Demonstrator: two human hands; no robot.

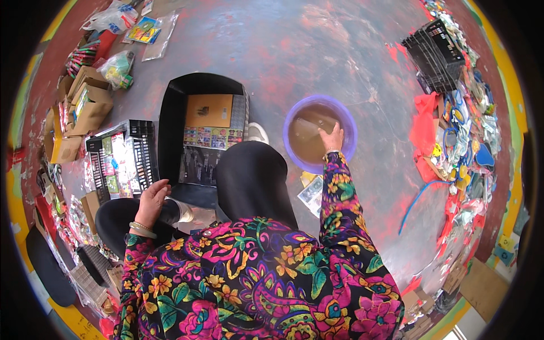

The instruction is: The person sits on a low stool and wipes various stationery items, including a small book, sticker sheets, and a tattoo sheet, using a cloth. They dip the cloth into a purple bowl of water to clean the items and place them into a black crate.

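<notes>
- The right hand (333,137) reaches over the near right side of a purple basin (351,148), with its fingers at the brown water (303,143) inside. Its thumb points left, apart from the fingers; I cannot tell whether the fingertips pinch anything.
- The basin stands on the grey, red-streaked floor (362,62), ahead and to the right of the person's bent knee (252,175). A pale patch shows in the water, left of the hand; what it is, I cannot tell.
- The left hand (153,203) is raised over the other leg, near the lower left corner of a black box (170,127). Its fingers are bent, with thumb and fingertips drawn close together; whether something thin is between them, I cannot tell.
- In the black box lie an orange-brown folder (209,110) at the far end, a sheet of small coloured pictures (212,137) below it, and a dark printed sheet (198,167) nearest the person.
- Just left of the box stands a black crate (148,150) with bright packets (116,164) in it.
- A white shoe (258,133) shows between box and basin.
- Some papers (311,195) lie on the floor, just left of the right sleeve (340,198).
- Cardboard boxes (90,107) stand at far left; another black crate (433,56) is at far right, by a mixed heap (467,136).
</notes>
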